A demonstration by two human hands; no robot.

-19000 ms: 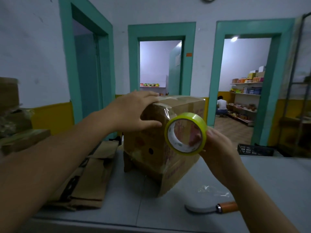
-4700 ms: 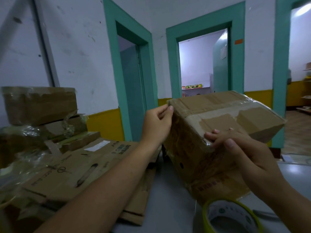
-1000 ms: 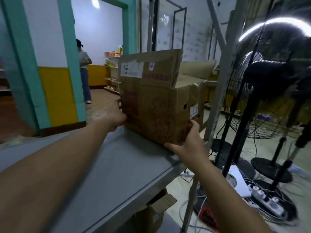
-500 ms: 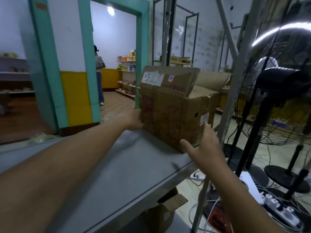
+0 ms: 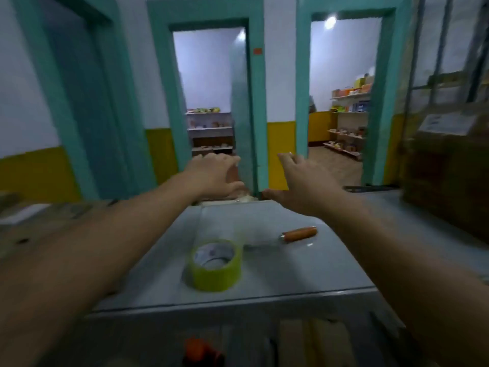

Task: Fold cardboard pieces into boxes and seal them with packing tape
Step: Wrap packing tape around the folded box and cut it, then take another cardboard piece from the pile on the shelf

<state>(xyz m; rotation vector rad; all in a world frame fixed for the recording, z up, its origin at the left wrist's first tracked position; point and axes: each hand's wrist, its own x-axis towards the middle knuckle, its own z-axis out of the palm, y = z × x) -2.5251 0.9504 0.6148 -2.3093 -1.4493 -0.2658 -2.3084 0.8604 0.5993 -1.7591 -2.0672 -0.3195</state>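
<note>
Both hands have let go of the cardboard box (image 5: 447,186) they were gripping half a second ago, and the view has swung away from the metal rack and fans back to the teal doorways (image 5: 254,107). Now the box stands on the far right of the grey table (image 5: 291,274), blurred, with a white label near its top, well apart from either hand.

Flat cardboard pieces (image 5: 53,221) lie stacked on the left side of the table, partly hidden behind the left forearm. Through the right doorway, shelves (image 5: 346,128) of goods line a lit far room.

2 bare arms reach forward over the table top. The left hand (image 5: 214,176) hovers near the table's far edge, its fingers loosely curved and its thumb held apart from them, with nothing in its grasp. The right hand (image 5: 299,181) hovers just beside it, fingers spread and relaxed, also holding nothing.

1 roll of packing tape (image 5: 215,264), yellow-green, lies flat near the table's near edge, between the 2 forearms and touched by neither. Just beyond it to the right lies a knife (image 5: 299,233) with an orange handle, its pale blade pointing left toward the roll.
</note>
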